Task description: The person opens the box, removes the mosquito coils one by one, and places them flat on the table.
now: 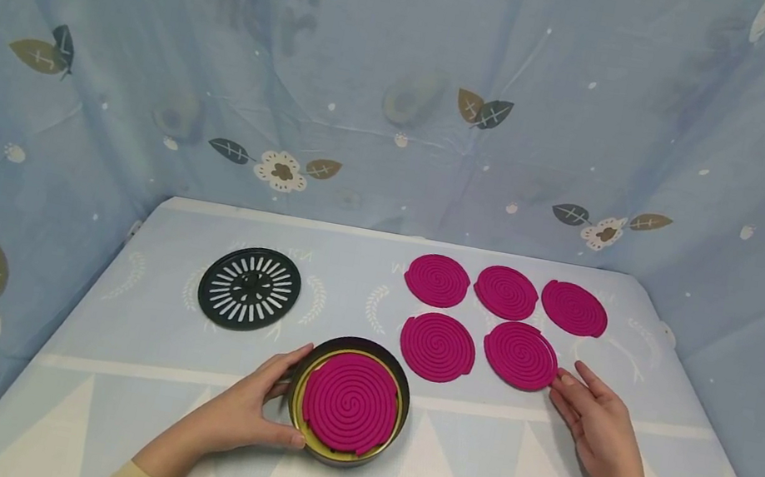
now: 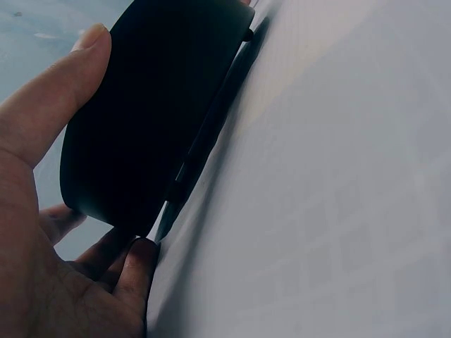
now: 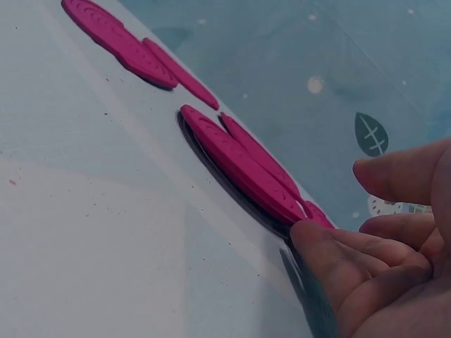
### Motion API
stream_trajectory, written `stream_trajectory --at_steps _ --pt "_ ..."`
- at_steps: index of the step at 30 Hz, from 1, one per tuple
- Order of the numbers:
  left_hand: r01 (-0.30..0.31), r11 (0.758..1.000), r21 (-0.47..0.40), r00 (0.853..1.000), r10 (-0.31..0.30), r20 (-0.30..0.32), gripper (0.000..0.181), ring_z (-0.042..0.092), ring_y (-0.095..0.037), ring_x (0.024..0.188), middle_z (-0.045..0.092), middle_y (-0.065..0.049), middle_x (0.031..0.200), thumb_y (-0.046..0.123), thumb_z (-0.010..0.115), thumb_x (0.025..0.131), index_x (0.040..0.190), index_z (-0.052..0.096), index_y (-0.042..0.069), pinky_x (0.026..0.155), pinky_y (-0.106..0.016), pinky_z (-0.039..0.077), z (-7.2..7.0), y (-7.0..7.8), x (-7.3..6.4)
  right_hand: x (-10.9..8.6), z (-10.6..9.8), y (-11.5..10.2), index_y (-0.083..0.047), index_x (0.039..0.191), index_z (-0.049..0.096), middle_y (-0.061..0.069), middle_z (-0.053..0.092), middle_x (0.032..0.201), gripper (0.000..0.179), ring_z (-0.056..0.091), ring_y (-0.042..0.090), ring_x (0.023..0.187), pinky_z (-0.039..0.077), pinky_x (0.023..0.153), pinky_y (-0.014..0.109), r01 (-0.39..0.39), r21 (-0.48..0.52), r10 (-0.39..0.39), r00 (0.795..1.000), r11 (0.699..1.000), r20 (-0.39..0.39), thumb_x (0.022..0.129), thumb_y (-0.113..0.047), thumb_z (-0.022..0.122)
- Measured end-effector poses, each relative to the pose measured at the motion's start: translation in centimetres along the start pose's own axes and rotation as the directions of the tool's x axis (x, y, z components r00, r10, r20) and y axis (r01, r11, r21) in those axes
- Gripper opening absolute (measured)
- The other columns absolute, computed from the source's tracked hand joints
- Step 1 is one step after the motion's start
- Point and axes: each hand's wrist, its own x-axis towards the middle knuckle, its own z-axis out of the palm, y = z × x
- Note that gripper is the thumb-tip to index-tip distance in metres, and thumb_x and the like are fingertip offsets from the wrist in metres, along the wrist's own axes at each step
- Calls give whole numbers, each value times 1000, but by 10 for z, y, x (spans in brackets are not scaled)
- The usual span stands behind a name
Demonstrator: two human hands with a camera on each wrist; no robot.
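My left hand (image 1: 248, 406) grips a round dark tin (image 1: 404, 411) from its left side, thumb at the front and fingers behind. Inside the tin's yellow interior lies a magenta mosquito coil (image 1: 351, 402). In the left wrist view, the tin's black outer wall (image 2: 151, 105) shows between thumb and fingers. With my right hand (image 1: 595, 422) I pinch the right edge of another mosquito coil (image 1: 520, 356). The right wrist view shows that coil (image 3: 236, 162) with a dark shadow under it, its near edge at the fingertips.
Several more magenta coils lie flat at the back right, such as one coil (image 1: 438, 347) left of the pinched one. A black slotted lid (image 1: 210, 290) lies at the back left. Patterned cloth (image 1: 392, 181) hangs behind the table.
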Motion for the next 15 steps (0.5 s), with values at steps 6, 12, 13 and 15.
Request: stream_trajectory --at_steps 6,12,13,15 --pt "-13 1000 -2 1000 13 2 117 32 -13 141 31 4 155 35 93 66 159 23 24 113 -31 37 -1 -1 0 -2 -1 -2 -1 158 6 23 36 150 84 62 6 112 50 96 25 1 11 -1 1000 1000 0 99 -24 62" --pt "-5 1000 3 1000 5 -4 117 32 -13 141 32 5 154 37 94 65 158 24 25 113 -32 37 0 -1 0 -3 -1 -4 -2 158 8 9 50 137 83 63 6 111 50 95 26 0 26 0 1000 1000 -7 99 -22 63" --pt "1 1000 7 1000 -1 -6 117 32 -12 141 32 5 154 37 94 65 158 24 26 113 -31 37 0 0 0 -3 -2 -4 -2 158 8 7 52 135 83 63 6 111 51 95 26 1 32 -1 1000 999 -6 99 -22 63" --pt "14 1000 14 1000 -14 -10 118 33 -12 140 33 6 153 39 94 64 158 25 26 113 -31 37 0 1 0 -3 -2 -4 -1 158 8 2 56 131 83 63 7 111 51 95 26 11 43 -11 1000 999 0 99 -20 63"
